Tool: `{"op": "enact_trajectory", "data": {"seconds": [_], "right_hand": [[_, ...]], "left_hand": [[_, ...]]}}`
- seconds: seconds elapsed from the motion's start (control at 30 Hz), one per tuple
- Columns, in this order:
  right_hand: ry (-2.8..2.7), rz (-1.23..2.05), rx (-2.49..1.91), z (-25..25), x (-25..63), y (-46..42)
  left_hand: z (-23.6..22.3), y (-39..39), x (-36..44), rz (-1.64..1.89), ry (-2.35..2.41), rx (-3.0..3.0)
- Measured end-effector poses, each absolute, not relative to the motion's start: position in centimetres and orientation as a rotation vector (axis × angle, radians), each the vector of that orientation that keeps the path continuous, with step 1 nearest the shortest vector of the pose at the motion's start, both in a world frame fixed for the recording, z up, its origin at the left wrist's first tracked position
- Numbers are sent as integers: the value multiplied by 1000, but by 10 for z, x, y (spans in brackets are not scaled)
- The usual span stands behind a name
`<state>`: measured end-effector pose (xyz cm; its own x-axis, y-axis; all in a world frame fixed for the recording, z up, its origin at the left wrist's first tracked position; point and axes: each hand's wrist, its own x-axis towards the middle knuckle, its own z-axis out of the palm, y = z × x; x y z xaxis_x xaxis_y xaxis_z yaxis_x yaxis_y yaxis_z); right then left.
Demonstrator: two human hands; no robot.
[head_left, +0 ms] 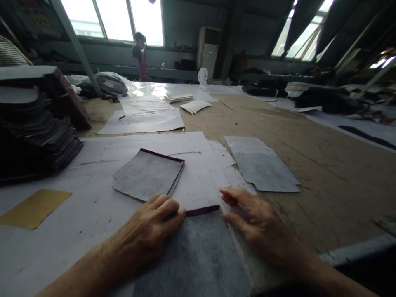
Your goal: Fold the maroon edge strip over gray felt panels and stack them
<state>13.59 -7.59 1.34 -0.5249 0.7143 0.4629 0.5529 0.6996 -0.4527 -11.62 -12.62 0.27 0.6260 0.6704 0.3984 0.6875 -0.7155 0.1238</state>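
- Head view: the grey fabric-like panel [210, 255] lies directly in front of me on the white paper sheet [102, 247], its maroon edge strip [204, 210] at the far side.
- My left hand [154, 227] curls over the strip's left end, thumb against it; I can't tell whether I'm pinching or only pressing.
- My right hand [255, 216] is loosely spread and grasps nothing, just beside the right corner.
- With that corner unheld, the strip could lift or go crooked if my left fingers slip.
- My left knuckles sit close to the stacked grey panels [148, 173]; a careless push could skew them.
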Motion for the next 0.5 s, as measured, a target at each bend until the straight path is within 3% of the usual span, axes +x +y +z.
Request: {"op": "enact_trajectory", "data": {"seconds": [0.33,0.5], "right_hand": [[-2430,-73,-601,11,85,-97],[-2206,-510,-519,-14,61,-89]], "left_hand": [[-5,-126,-113,-747,-1100,-2778],[-16,-117,-113,-858,-969,-2596]]}}
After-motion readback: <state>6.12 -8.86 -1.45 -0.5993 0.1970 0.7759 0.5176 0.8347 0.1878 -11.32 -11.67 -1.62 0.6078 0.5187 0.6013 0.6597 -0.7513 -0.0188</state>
